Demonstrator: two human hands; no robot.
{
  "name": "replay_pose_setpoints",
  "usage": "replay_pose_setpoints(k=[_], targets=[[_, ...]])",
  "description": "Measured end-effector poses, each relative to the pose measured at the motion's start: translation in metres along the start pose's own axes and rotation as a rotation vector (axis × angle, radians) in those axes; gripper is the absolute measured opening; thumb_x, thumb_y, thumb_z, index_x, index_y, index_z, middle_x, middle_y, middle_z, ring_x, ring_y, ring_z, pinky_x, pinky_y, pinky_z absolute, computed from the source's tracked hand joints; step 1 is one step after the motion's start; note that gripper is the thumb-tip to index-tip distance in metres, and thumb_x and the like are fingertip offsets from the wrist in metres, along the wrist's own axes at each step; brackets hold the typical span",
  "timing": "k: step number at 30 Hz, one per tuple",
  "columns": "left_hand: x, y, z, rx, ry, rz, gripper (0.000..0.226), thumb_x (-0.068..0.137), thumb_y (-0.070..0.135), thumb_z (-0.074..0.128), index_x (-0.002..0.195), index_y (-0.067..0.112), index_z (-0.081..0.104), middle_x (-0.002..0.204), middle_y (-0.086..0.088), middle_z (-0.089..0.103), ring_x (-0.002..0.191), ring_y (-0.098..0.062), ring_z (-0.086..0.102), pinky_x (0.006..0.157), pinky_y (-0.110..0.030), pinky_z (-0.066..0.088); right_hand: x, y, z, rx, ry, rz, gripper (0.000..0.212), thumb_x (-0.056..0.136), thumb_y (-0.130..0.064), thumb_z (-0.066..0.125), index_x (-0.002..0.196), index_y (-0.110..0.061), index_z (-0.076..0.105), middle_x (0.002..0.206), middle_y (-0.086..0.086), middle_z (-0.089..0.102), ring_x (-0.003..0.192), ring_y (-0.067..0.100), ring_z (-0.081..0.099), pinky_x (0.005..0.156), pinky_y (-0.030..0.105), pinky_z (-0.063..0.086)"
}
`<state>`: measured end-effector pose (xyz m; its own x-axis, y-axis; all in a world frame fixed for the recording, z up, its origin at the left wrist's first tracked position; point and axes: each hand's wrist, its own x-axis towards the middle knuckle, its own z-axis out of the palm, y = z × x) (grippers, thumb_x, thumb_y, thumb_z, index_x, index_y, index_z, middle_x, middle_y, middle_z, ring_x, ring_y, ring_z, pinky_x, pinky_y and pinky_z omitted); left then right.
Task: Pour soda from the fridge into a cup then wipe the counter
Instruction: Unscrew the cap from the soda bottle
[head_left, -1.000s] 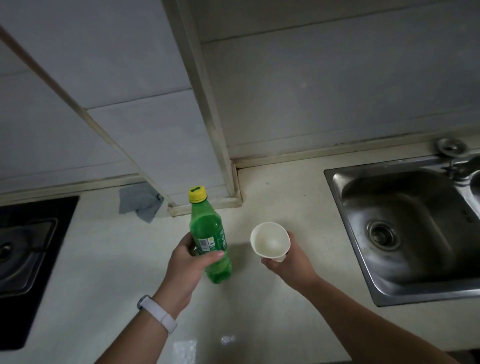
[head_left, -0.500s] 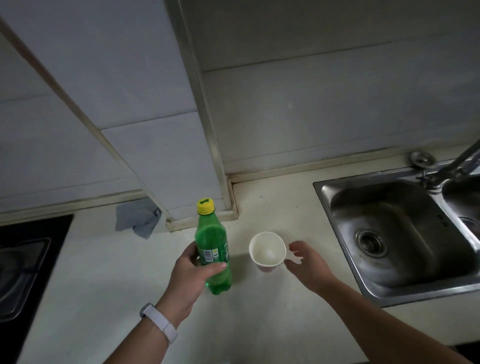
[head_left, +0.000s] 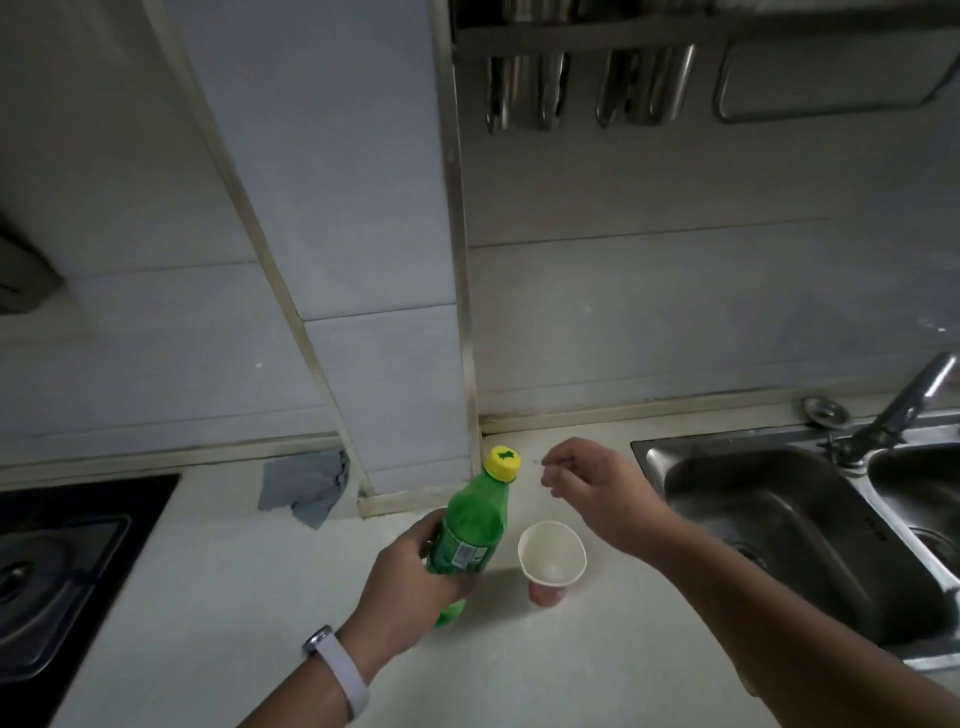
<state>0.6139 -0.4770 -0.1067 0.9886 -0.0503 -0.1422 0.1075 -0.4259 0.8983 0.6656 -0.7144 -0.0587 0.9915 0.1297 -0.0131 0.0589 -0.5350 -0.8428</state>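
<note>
A green soda bottle (head_left: 475, 525) with a yellow cap (head_left: 503, 463) is tilted, its cap leaning to the right. My left hand (head_left: 410, 587) grips its lower body just above the pale counter (head_left: 234, 597). A white paper cup (head_left: 551, 556) with a pink base stands upright and empty on the counter, right of the bottle. My right hand (head_left: 597, 493) hovers above and behind the cup, close to the cap, with fingers loosely curled and holding nothing. A grey cloth (head_left: 306, 486) lies crumpled against the wall at the back left.
A steel double sink (head_left: 779, 525) with a tap (head_left: 904, 405) fills the right side. A black gas hob (head_left: 57, 571) sits at the left. A tiled pillar (head_left: 395, 364) juts out behind the bottle. A metal rack (head_left: 675, 67) hangs on the wall above.
My right hand let go of the cup, which now stands on the counter, and rose toward the bottle cap. The bottle has tilted right in my left hand. The view tipped upward.
</note>
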Motion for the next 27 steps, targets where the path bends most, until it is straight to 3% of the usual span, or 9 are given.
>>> replay_pose_setpoints(k=[2, 5, 7, 12, 19, 25, 27], targets=[[-0.005, 0.007, -0.003, 0.096, -0.005, 0.047, 0.066, 0.065, 0.02, 0.085, 0.09, 0.073, 0.054, 0.092, 0.037, 0.066, 0.084, 0.009, 0.064, 0.069, -0.012, 0.05, 0.0, -0.027, 0.0, -0.052, -0.043, -0.045, 0.01, 0.094, -0.033, 0.056, 0.087, -0.033, 0.063, 0.08, -0.004, 0.071, 0.075, 0.013, 0.068, 0.072, 0.037, 0.057], [-0.012, 0.012, -0.007, 0.207, 0.017, 0.047, 0.054, 0.063, 0.031, 0.08, 0.087, 0.071, 0.052, 0.089, 0.038, 0.064, 0.081, 0.007, 0.064, 0.071, -0.022, 0.054, -0.001, -0.052, 0.002, -0.172, -0.082, -0.06, 0.022, 0.093, -0.046, 0.053, 0.09, -0.027, 0.064, 0.077, 0.001, 0.069, 0.067, 0.016, 0.066, 0.063, 0.038, 0.053], [-0.014, 0.01, -0.008, 0.269, 0.035, 0.04, 0.042, 0.062, 0.041, 0.077, 0.093, 0.061, 0.056, 0.087, 0.029, 0.067, 0.08, 0.004, 0.064, 0.073, -0.027, 0.055, 0.0, -0.058, 0.004, -0.282, -0.109, -0.058, 0.027, 0.09, -0.054, 0.053, 0.087, -0.028, 0.062, 0.073, 0.007, 0.068, 0.063, 0.021, 0.061, 0.059, 0.037, 0.048], [-0.018, 0.002, -0.012, 0.384, 0.048, 0.061, 0.044, 0.061, 0.054, 0.068, 0.102, 0.046, 0.057, 0.086, 0.021, 0.067, 0.078, -0.001, 0.063, 0.07, -0.031, 0.055, 0.002, -0.064, 0.008, -0.455, -0.178, -0.029, 0.031, 0.086, -0.059, 0.057, 0.086, -0.028, 0.056, 0.073, 0.005, 0.066, 0.069, 0.02, 0.061, 0.062, 0.036, 0.048], [-0.017, -0.002, -0.02, 0.313, 0.07, 0.059, 0.043, 0.064, 0.049, 0.074, 0.105, 0.049, 0.061, 0.089, 0.023, 0.07, 0.081, 0.002, 0.064, 0.074, -0.032, 0.056, -0.001, -0.075, 0.01, -0.48, -0.244, -0.149, 0.028, 0.093, -0.047, 0.057, 0.101, -0.02, 0.056, 0.073, -0.009, 0.051, 0.066, 0.008, 0.046, 0.058, 0.026, 0.037], [-0.016, -0.002, -0.02, 0.247, 0.011, 0.072, 0.036, 0.066, 0.043, 0.075, 0.1, 0.046, 0.063, 0.085, 0.023, 0.071, 0.076, 0.002, 0.065, 0.071, -0.031, 0.057, 0.007, -0.087, 0.002, -0.487, -0.388, -0.363, 0.008, 0.091, -0.018, 0.063, 0.096, -0.023, 0.059, 0.093, -0.017, 0.049, 0.084, -0.002, 0.048, 0.073, 0.016, 0.036], [-0.016, -0.003, -0.019, 0.243, -0.003, 0.075, 0.038, 0.065, 0.045, 0.075, 0.101, 0.045, 0.063, 0.086, 0.022, 0.071, 0.076, 0.002, 0.065, 0.072, -0.031, 0.057, 0.01, -0.091, 0.001, -0.5, -0.366, -0.334, 0.014, 0.091, -0.028, 0.064, 0.103, -0.025, 0.059, 0.096, -0.013, 0.053, 0.085, 0.003, 0.051, 0.075, 0.019, 0.04]])
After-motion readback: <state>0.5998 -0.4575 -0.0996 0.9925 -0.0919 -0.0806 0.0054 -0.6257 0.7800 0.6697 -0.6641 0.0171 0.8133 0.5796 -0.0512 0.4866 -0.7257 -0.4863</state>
